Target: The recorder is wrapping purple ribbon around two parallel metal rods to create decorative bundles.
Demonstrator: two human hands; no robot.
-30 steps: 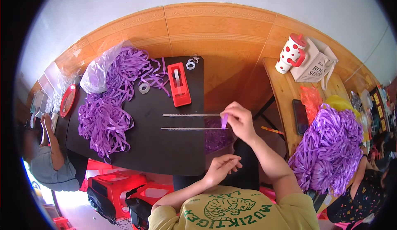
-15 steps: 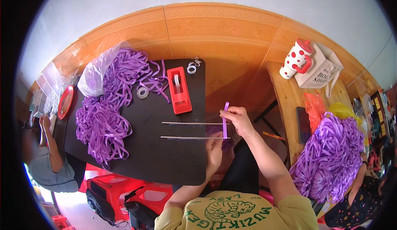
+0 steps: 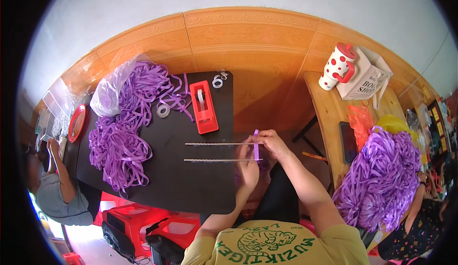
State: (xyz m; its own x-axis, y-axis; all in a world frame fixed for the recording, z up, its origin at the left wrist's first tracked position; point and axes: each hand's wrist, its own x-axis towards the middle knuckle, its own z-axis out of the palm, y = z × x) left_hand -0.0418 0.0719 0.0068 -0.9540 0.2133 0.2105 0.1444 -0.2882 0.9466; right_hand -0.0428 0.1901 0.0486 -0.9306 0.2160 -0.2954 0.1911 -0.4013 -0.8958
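Observation:
Two thin, pale rods (image 3: 214, 160) lie side by side across the black table, their right ends jutting past its edge. A purple ribbon strip (image 3: 256, 151) crosses both rods near those ends. My right hand (image 3: 275, 146) pinches the ribbon by its upper part, close to the farther rod. Beneath the rods, my left hand (image 3: 247, 168) reaches up with its fingers closed at the ribbon, close to my right fingertips; the rods and ribbon partly hide those fingers.
On the black table (image 3: 191, 188) are a purple ribbon heap (image 3: 121, 150), a red tape dispenser (image 3: 204, 107) and tape rolls (image 3: 163, 110). The wooden table (image 3: 329, 117) at right holds a spotted tumbler (image 3: 337, 67), a phone (image 3: 348, 142) and more ribbon (image 3: 381, 184). People sit at both sides.
My left hand has moved up under the rods toward the farther one. My right hand has shifted slightly down and left, bringing the hands together at the ribbon.

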